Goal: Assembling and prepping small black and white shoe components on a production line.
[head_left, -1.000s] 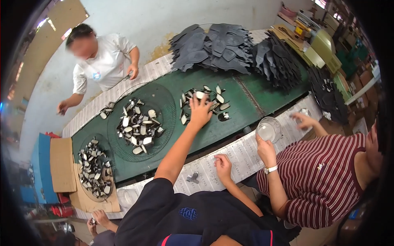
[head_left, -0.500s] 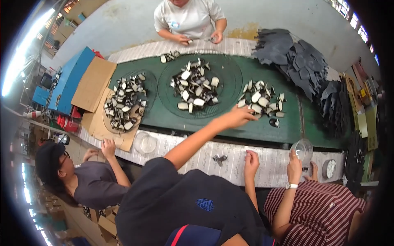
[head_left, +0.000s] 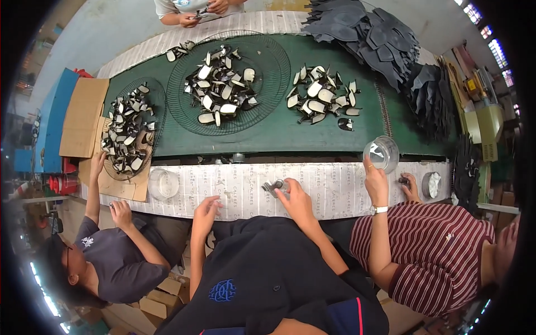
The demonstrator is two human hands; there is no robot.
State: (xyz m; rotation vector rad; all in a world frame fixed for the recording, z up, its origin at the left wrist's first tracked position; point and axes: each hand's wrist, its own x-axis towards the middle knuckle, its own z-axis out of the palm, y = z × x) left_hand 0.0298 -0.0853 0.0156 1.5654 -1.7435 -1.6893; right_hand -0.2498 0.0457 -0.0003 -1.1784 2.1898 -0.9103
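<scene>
On the pale paper-covered strip in front of me lie small dark pieces (head_left: 270, 188), like shoe heels, too small to make out fully. My right hand (head_left: 299, 204) is at their right side, thumb and forefinger apart at the edge of the pieces. Left of it, my left hand (head_left: 206, 214) hovers over the strip's near edge, fingers loosely bent and apart, with nothing visible in it. Beyond, on the green table (head_left: 329, 139), sits a pile of black pieces with pale oval faces (head_left: 317, 97). A bigger similar pile (head_left: 219, 92) rests on a round wire grille (head_left: 176, 106).
A third pile (head_left: 128, 131) lies at the left, by cardboard (head_left: 84, 117). A clear round tub (head_left: 163, 184) stands left of my hands. Dark sheets (head_left: 368, 36) are heaped at far right. Co-workers sit on both sides; the right one holds a clear container (head_left: 382, 154).
My left hand has drawn back from the right-hand pile to the near strip. My right hand has moved left to the small dark pieces. The view has shifted.
</scene>
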